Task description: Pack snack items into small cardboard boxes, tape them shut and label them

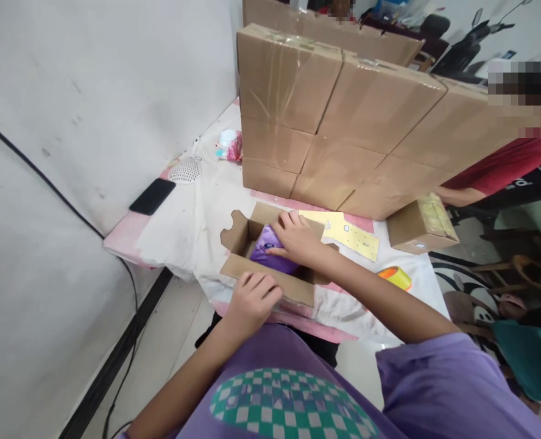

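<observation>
An open cardboard box [293, 291] stands at the table's front edge with its flaps folded outward. Inside it lies a shiny purple packet [270, 259] with a small dark round mark. My right hand [295, 241] reaches over the box, thumb and fingers closed on the packet's upper right side; part of the packet is hidden under it. At the near flap, my left hand [254, 299] has its fingers curled onto the flap's outer edge. Pale yellow printed sheets [355, 238] lie just beyond the box on the right.
Behind stands a wall of taped cartons [325, 122]. To the right are another taped carton [421, 225], with a person's arm [465, 195] beside it, and a yellow tape roll [396, 277]. A black phone [152, 196] and a white perforated object [186, 171] lie left.
</observation>
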Demonstrator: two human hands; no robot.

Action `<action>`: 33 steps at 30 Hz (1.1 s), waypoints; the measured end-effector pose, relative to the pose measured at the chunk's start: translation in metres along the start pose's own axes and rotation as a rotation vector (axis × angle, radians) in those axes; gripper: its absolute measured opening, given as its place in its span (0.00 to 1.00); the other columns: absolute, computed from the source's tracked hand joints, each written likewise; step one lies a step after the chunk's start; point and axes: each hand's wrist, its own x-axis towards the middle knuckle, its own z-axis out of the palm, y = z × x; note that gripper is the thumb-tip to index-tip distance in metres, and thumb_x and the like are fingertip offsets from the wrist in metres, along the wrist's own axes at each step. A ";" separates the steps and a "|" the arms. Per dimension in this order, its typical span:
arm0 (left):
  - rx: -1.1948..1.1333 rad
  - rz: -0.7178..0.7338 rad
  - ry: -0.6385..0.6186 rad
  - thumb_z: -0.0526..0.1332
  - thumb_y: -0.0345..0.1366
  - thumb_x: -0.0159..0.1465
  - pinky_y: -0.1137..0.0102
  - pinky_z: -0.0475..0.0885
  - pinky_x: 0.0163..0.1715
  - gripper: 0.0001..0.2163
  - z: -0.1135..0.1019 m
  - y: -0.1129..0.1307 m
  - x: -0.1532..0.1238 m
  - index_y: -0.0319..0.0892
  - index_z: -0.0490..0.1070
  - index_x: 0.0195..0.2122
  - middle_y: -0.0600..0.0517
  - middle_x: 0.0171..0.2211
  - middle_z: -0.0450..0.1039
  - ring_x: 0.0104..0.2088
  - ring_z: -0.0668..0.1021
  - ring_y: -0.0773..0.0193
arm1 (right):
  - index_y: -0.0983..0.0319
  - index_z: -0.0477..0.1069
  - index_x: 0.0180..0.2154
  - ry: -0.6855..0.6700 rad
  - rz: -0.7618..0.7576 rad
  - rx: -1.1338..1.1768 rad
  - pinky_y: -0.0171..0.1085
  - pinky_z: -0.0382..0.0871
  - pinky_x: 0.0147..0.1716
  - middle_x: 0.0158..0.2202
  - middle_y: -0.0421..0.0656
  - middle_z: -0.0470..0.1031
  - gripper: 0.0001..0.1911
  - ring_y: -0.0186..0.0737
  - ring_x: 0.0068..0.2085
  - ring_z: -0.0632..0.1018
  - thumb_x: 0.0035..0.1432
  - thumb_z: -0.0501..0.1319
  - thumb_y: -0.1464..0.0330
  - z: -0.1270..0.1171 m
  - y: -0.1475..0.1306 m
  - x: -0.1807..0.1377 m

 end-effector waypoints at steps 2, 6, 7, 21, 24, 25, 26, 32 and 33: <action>0.011 -0.017 0.003 0.57 0.26 0.68 0.63 0.62 0.39 0.09 -0.003 -0.005 0.002 0.44 0.72 0.34 0.51 0.32 0.76 0.37 0.72 0.61 | 0.68 0.66 0.57 -0.086 -0.035 -0.126 0.50 0.68 0.51 0.53 0.60 0.72 0.24 0.58 0.54 0.72 0.69 0.58 0.57 0.012 -0.009 0.001; 0.028 -0.016 -0.001 0.56 0.25 0.68 0.62 0.61 0.38 0.09 -0.008 -0.010 0.004 0.43 0.72 0.33 0.51 0.32 0.76 0.36 0.71 0.60 | 0.67 0.63 0.60 -0.203 0.023 -0.193 0.43 0.73 0.40 0.51 0.59 0.71 0.20 0.54 0.47 0.76 0.72 0.53 0.63 0.026 -0.022 -0.003; 0.031 -0.020 -0.003 0.56 0.26 0.68 0.62 0.61 0.38 0.09 -0.008 -0.009 0.004 0.43 0.72 0.33 0.51 0.32 0.76 0.37 0.71 0.60 | 0.67 0.62 0.61 -0.195 0.044 -0.208 0.42 0.73 0.39 0.52 0.60 0.70 0.22 0.54 0.48 0.76 0.71 0.54 0.63 0.027 -0.024 -0.003; 0.011 -0.138 0.044 0.60 0.26 0.65 0.61 0.63 0.41 0.07 0.005 -0.009 -0.013 0.43 0.73 0.32 0.51 0.34 0.77 0.40 0.73 0.58 | 0.65 0.72 0.52 -0.061 0.006 -0.168 0.39 0.69 0.38 0.47 0.53 0.78 0.15 0.48 0.46 0.79 0.71 0.49 0.73 -0.010 -0.004 -0.005; 0.021 -0.140 0.090 0.61 0.25 0.65 0.61 0.64 0.44 0.06 0.003 -0.015 -0.011 0.42 0.73 0.34 0.51 0.35 0.78 0.42 0.73 0.58 | 0.63 0.73 0.53 0.101 0.002 -0.083 0.38 0.68 0.40 0.47 0.51 0.79 0.17 0.47 0.47 0.79 0.73 0.48 0.72 -0.025 0.010 -0.008; 0.022 -0.135 0.120 0.61 0.25 0.65 0.61 0.64 0.45 0.06 0.002 -0.016 -0.009 0.43 0.74 0.35 0.51 0.36 0.79 0.42 0.73 0.58 | 0.63 0.73 0.53 0.157 -0.005 -0.031 0.38 0.68 0.41 0.47 0.50 0.79 0.18 0.46 0.47 0.79 0.73 0.48 0.71 -0.027 0.015 -0.009; 0.021 -0.129 0.147 0.61 0.24 0.65 0.61 0.64 0.45 0.06 0.002 -0.018 -0.007 0.43 0.74 0.35 0.51 0.37 0.79 0.43 0.74 0.58 | 0.62 0.74 0.53 0.212 -0.016 0.027 0.38 0.69 0.42 0.46 0.50 0.79 0.18 0.46 0.47 0.79 0.74 0.47 0.70 -0.028 0.020 -0.010; 0.000 -0.148 0.122 0.61 0.26 0.66 0.62 0.64 0.41 0.05 0.006 -0.012 0.009 0.43 0.74 0.35 0.51 0.36 0.78 0.41 0.74 0.58 | 0.61 0.74 0.46 0.539 -0.151 0.299 0.40 0.70 0.43 0.40 0.48 0.78 0.17 0.44 0.42 0.78 0.75 0.47 0.65 -0.022 0.048 -0.014; -0.007 -0.154 0.101 0.61 0.27 0.66 0.61 0.64 0.41 0.05 0.008 -0.009 0.012 0.43 0.74 0.36 0.51 0.36 0.78 0.41 0.74 0.58 | 0.60 0.73 0.45 0.574 -0.155 0.321 0.40 0.70 0.42 0.39 0.47 0.78 0.17 0.43 0.41 0.78 0.75 0.47 0.64 -0.023 0.053 -0.013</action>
